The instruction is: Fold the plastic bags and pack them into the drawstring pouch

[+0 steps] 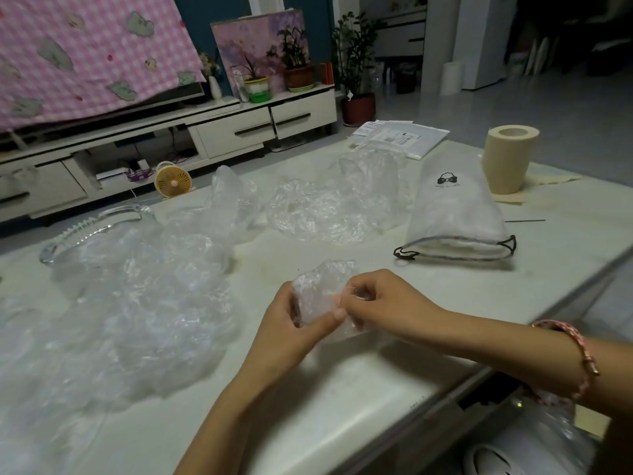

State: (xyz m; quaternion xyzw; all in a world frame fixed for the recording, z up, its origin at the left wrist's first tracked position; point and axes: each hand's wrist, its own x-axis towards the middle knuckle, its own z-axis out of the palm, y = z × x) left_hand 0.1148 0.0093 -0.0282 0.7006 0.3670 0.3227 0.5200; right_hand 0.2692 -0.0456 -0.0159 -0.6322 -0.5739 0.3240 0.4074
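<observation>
Both hands meet over the near middle of the pale table (346, 409), and a small plastic bag (320, 286), clear and gathered into a crumpled wad, sits between them. The left hand (291, 329) cups the wad from below and from the left: its fingers curl round the back of the plastic and its thumb lies across the front. The right hand (387, 301) comes in from the right with its fingers curled tight, pinching the bag's right edge; some of the film shows between those fingertips. The top of the wad sticks up above both hands, free of any finger.

The drawstring pouch (455, 214), white with a small dark bow mark, lies flat well apart to the right. Its corded mouth faces the near edge of the table. A large pile of plastic bags (137, 313) spreads over the left of the table, partly covering a glass tray (85, 231). Two more loose bags (318, 214) lie crumpled farther back, near the middle. A beige roll (510, 156) stands upright just behind the pouch. A pink bracelet (582, 358) circles the right wrist.
</observation>
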